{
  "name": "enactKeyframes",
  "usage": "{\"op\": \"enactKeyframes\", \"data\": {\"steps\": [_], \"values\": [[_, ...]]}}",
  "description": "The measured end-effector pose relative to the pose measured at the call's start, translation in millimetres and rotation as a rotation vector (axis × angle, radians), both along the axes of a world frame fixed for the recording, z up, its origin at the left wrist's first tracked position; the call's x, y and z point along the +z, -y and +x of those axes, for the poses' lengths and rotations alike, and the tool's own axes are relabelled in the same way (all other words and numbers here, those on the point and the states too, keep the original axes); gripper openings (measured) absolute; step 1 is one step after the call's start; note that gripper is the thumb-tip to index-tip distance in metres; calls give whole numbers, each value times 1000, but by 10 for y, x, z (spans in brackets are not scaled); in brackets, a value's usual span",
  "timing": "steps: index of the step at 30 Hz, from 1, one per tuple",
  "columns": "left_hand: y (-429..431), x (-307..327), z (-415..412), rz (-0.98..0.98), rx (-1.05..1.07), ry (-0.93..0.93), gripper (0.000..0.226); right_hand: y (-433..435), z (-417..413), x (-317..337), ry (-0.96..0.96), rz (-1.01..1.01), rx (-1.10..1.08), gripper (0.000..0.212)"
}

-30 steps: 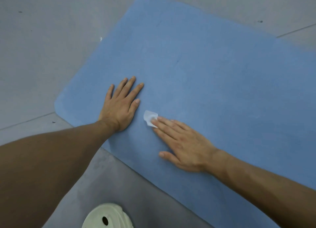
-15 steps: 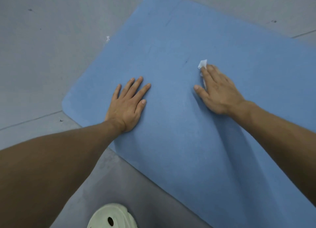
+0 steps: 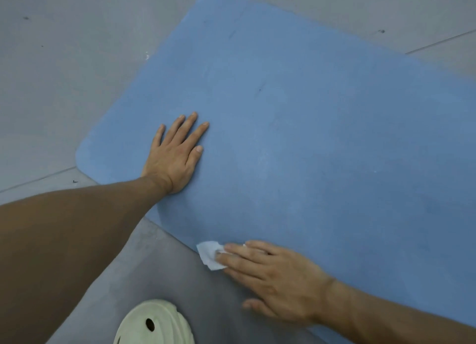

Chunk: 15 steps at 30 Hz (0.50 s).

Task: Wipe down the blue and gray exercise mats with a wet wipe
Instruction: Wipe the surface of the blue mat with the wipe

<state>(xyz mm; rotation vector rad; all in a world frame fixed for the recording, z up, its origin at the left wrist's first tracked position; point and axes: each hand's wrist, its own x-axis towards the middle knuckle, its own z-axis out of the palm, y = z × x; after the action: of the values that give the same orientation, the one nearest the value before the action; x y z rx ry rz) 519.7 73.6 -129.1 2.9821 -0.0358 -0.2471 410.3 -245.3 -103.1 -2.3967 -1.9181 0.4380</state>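
A blue exercise mat (image 3: 322,137) lies slanted across the floor, on top of a gray mat (image 3: 144,263) whose surface shows below its near edge. My left hand (image 3: 177,153) lies flat on the blue mat near its left corner, fingers straight and spread. My right hand (image 3: 273,279) presses a small white wet wipe (image 3: 210,254) with straight fingers at the blue mat's near edge, where it meets the gray mat. Most of the wipe is hidden under my fingers.
A pale green clog shoe (image 3: 154,323) sits at the bottom middle on the gray mat. Gray tiled floor (image 3: 64,73) surrounds the mats to the left and at the top.
My right hand has swept the wipe from the middle of the blue mat back down to its near edge. My left hand has stayed pressed in place.
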Motion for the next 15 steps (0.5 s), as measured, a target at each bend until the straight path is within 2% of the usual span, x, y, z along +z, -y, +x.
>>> {"op": "enactKeyframes", "data": {"steps": [4, 13, 15], "values": [[-4, -12, 4, -10, 4, -4, 61, 265, 27, 3, 26, 29, -146, 63], [120, 4, 10, -97, 76, -4, 67, 1262, 823, 76, 116, -2, -914, 71], [265, 14, -10, -116, 105, 6, 67, 1486, 904, 85, 91, -16, -1018, 71]]}}
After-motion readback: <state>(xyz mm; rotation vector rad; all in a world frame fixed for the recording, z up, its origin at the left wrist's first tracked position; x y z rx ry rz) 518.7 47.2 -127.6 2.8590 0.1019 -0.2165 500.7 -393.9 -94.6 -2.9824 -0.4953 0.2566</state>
